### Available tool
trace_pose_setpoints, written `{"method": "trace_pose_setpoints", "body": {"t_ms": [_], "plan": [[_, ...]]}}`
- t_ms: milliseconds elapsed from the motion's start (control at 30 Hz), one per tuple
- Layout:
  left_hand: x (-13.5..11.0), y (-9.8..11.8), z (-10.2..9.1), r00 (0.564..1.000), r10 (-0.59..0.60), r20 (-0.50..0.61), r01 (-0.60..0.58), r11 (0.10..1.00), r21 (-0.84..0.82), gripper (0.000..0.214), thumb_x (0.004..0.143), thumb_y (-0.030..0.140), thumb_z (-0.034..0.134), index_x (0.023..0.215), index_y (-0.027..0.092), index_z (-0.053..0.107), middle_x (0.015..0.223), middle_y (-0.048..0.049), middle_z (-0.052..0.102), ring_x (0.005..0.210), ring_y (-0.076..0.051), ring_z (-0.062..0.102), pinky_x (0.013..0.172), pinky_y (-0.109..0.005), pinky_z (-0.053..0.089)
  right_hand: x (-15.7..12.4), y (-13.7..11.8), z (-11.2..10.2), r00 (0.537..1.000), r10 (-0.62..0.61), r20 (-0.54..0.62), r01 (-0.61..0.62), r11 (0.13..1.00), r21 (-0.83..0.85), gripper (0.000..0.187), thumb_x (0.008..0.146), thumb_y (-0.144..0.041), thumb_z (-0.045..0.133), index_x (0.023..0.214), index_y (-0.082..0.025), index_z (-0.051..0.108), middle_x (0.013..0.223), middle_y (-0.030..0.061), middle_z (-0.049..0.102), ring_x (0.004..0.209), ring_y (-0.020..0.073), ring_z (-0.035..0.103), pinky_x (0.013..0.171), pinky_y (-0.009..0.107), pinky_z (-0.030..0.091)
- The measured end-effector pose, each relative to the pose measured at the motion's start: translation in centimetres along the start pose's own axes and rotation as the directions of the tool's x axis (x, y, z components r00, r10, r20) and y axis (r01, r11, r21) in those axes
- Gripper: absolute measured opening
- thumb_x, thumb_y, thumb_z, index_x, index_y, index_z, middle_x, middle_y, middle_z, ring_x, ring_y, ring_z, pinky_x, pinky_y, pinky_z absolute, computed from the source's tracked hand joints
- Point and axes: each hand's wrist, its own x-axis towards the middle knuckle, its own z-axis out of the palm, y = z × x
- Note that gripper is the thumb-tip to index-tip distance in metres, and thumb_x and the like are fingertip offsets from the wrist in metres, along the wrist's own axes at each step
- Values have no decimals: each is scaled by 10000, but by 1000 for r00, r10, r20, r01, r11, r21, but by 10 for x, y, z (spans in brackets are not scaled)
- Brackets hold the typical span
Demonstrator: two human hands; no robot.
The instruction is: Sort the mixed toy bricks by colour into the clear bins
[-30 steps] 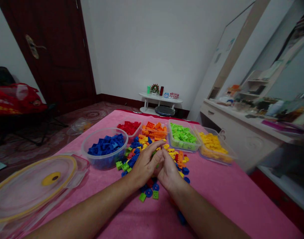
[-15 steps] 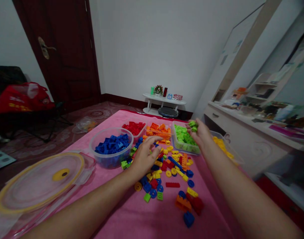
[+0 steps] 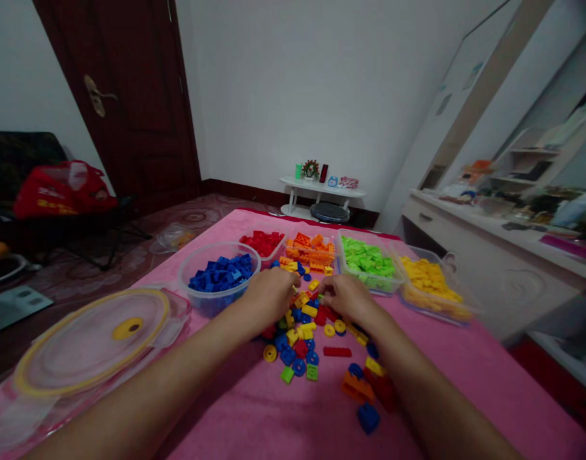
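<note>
Left hand (image 3: 272, 292) and right hand (image 3: 349, 295) were part-curled at loose bricks (image 3: 309, 311), hold unclear; bricks looked light, stiff, side-pinchable.

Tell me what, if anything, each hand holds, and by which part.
Cannot tell: the left hand and right hand are at the loose bricks, any grip too indistinct.

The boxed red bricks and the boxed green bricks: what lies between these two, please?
In the head view, orange bricks lie between the red bricks and the green bricks, near the far side of the pink cloth.
</note>
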Motion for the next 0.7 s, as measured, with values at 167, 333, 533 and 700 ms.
{"method": "trace_pose_setpoints", "body": {"t_ms": [167,333,533,700], "plan": [[-4,1,2,990,-8,143,-14,988,151,341,797,122,460,1007,217,711,965,-111,717,891,-286,672,694,-353,509,-5,-4,5,997,27,-69,-37,989,-146,192,699,-202,589,867,-219,679,788,35,670,724,170,587,562,255,285],[-7,-5,-11,986,57,157,-70,994,82,281,756,212,580,993,267,720,990,-55,718,932,-238,655,736,-294,485,-9,-6,-8,992,59,-115,-58,998,19,244,670,-203,566,896,-216,659,683,-4,615,614,134,534,531,236,272],[-10,2,-4,954,123,272,-139,990,39,261,674,149,641,889,259,737,889,-48,732,855,-241,665,691,-281,480,-10,-21,-16,988,-30,-153,88,917,388,213,710,-228,507,840,-170,665,596,-26,544,555,114,482,529,218,328],[0,-7,15,989,125,75,-107,972,-209,347,739,119,575,1035,242,707,893,-59,733,796,-205,671,685,-263,481,-10,-24,-8,994,-33,-105,82,863,499,107,695,-230,519,733,-172,601,576,-31,547,513,99,473,494,200,327]]}}
